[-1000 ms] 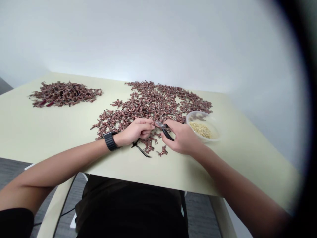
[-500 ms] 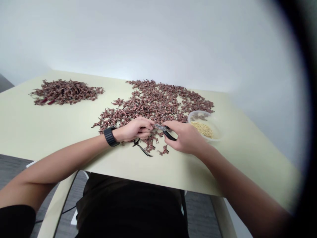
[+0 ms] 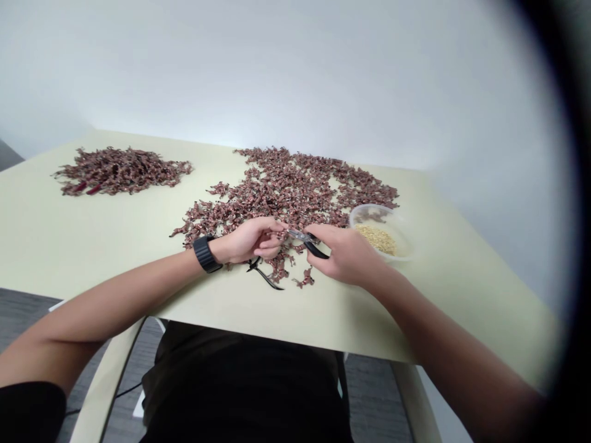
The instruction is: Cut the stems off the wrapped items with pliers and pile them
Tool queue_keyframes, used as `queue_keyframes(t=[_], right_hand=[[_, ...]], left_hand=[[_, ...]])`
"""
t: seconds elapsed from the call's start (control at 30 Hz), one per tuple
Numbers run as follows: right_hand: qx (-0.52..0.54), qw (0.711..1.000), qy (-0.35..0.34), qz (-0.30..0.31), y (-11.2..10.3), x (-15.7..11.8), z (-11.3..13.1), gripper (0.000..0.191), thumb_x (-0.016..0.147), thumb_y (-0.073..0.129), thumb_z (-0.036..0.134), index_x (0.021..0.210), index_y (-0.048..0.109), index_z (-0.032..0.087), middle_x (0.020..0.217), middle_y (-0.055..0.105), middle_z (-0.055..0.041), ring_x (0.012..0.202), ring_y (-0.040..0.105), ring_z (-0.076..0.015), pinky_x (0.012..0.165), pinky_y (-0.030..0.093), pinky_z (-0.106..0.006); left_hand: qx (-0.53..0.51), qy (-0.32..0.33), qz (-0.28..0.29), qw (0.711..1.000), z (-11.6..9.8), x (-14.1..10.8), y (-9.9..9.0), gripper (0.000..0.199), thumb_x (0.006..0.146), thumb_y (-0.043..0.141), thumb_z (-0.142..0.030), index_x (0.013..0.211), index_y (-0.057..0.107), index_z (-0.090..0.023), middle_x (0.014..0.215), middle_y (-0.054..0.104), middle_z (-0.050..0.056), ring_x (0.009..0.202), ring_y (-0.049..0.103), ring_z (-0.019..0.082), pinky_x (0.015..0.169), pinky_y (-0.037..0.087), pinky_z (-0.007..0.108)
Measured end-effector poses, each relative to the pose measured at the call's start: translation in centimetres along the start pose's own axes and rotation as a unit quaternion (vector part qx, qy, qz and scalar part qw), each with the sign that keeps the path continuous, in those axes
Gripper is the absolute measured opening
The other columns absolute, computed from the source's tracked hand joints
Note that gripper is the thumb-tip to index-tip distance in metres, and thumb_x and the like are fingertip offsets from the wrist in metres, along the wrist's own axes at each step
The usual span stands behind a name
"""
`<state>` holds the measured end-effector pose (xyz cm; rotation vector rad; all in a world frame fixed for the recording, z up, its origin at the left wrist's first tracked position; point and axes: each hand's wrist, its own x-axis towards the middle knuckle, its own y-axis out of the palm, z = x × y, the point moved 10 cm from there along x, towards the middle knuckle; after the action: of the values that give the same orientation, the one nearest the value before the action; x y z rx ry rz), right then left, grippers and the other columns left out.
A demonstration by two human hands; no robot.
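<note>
My right hand [image 3: 339, 252] is wrapped round the black handles of small pliers [image 3: 302, 237], whose metal jaws point left. The jaws meet the fingertips of my left hand [image 3: 258, 239], which pinches something too small to make out. Beneath and behind both hands spreads a wide pile of small reddish-brown pieces [image 3: 286, 191]. A second tool with dark handles [image 3: 265, 275] lies on the table just below my left hand. One loose brown piece [image 3: 305, 279] rests near my right hand.
A clear round tub [image 3: 406, 253] holding small gold-coloured bits [image 3: 378, 239] stands right of my right hand. At the far left of the pale table [image 3: 221, 304] sits another brown heap [image 3: 124, 171]. A white wall rises behind the table.
The fingers of my left hand have shifted slightly at the pliers' tips. My right hand and the pliers are almost where they were.
</note>
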<state>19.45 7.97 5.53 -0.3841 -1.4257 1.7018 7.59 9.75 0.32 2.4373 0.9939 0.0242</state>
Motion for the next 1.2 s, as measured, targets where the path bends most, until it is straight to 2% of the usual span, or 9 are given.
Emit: queue_keyframes(t=[0.17,0.33,0.5,0.7,0.83,1.0,1.07,1.13,1.2], right_hand=[[0.001,0.999,0.022,-0.025,-0.4,0.0,-0.8,0.023,0.085,0.064,0.028,0.107,0.064,0.024,0.094,0.072,-0.0053,0.078,0.064,-0.0229,0.071,0.044,-0.032],[0.019,0.998,0.035,-0.038,-0.8,0.1,-0.7,0.013,0.086,0.062,0.025,0.098,0.063,0.024,0.085,0.069,-0.0021,0.071,0.060,-0.0190,0.068,0.041,-0.030],[0.078,0.994,0.073,-0.034,-0.4,0.2,-0.7,0.007,0.088,0.061,0.029,0.091,0.058,0.023,0.071,0.061,0.0016,0.062,0.052,-0.0148,0.062,0.035,-0.028],[0.233,0.961,0.148,-0.003,1.8,0.3,-0.9,0.008,0.086,0.059,0.026,0.082,0.054,0.022,0.070,0.053,0.0029,0.063,0.047,-0.0135,0.060,0.035,-0.026],[0.388,0.904,0.176,0.037,3.6,0.2,-0.1,0.007,0.088,0.057,0.028,0.086,0.060,0.022,0.073,0.048,0.0023,0.063,0.042,-0.0128,0.054,0.034,-0.025],[0.594,0.739,0.280,0.152,6.4,-1.5,0.7,0.011,0.089,0.054,0.033,0.094,0.056,0.024,0.068,0.022,0.0069,0.055,0.011,-0.0112,0.043,0.009,-0.025],[0.625,0.703,0.282,0.186,6.6,-1.8,1.2,0.013,0.089,0.053,0.035,0.095,0.056,0.023,0.069,0.020,0.0071,0.056,0.008,-0.0115,0.044,0.006,-0.025],[0.601,0.729,0.275,0.178,6.2,-1.6,0.9,0.014,0.090,0.052,0.036,0.095,0.056,0.023,0.068,0.021,0.0069,0.056,0.010,-0.0115,0.045,0.008,-0.026],[0.510,0.815,0.248,0.119,4.9,-0.8,-0.2,0.013,0.090,0.053,0.035,0.091,0.056,0.022,0.068,0.029,0.0059,0.055,0.020,-0.0112,0.046,0.016,-0.027]], left_hand=[[-0.091,-0.027,0.004,0.996,-0.2,0.1,-0.5,0.013,0.092,0.057,-0.025,0.098,0.063,-0.016,0.059,0.055,0.000,0.044,0.045,0.011,0.045,0.033,0.022],[-0.099,-0.017,0.027,0.995,-0.7,-0.1,0.1,0.014,0.091,0.065,-0.017,0.104,0.060,-0.015,0.070,0.061,0.002,0.050,0.048,0.009,0.051,0.038,0.021],[0.014,0.099,0.025,0.995,-1.8,-0.1,0.8,0.017,0.097,0.066,-0.026,0.104,0.054,-0.016,0.075,0.065,0.002,0.047,0.041,0.004,0.050,0.030,0.018],[0.167,0.188,-0.040,0.967,-2.6,-0.3,0.8,0.029,0.100,0.062,-0.039,0.110,0.041,-0.021,0.075,0.068,0.001,0.045,0.044,0.007,0.046,0.030,0.019],[0.306,0.230,-0.093,0.919,-3.5,-1.0,0.7,0.025,0.103,0.056,-0.036,0.114,0.038,-0.023,0.076,0.067,-0.001,0.051,0.050,0.009,0.051,0.035,0.020],[0.578,0.269,-0.146,0.757,-4.7,-2.1,0.7,0.018,0.100,0.055,-0.026,0.116,0.047,-0.021,0.080,0.066,0.003,0.065,0.058,0.014,0.062,0.038,0.025],[0.617,0.261,-0.155,0.726,-4.7,-2.2,0.6,0.019,0.100,0.055,-0.027,0.118,0.052,-0.020,0.081,0.065,0.003,0.062,0.056,0.014,0.059,0.034,0.025],[0.588,0.264,-0.157,0.748,-4.8,-2.2,0.7,0.023,0.101,0.056,-0.029,0.121,0.052,-0.020,0.079,0.065,0.003,0.061,0.055,0.014,0.058,0.034,0.025],[0.490,0.264,-0.146,0.818,-4.8,-2.0,0.7,0.026,0.102,0.055,-0.032,0.124,0.049,-0.020,0.078,0.066,0.002,0.058,0.054,0.012,0.057,0.036,0.024]])
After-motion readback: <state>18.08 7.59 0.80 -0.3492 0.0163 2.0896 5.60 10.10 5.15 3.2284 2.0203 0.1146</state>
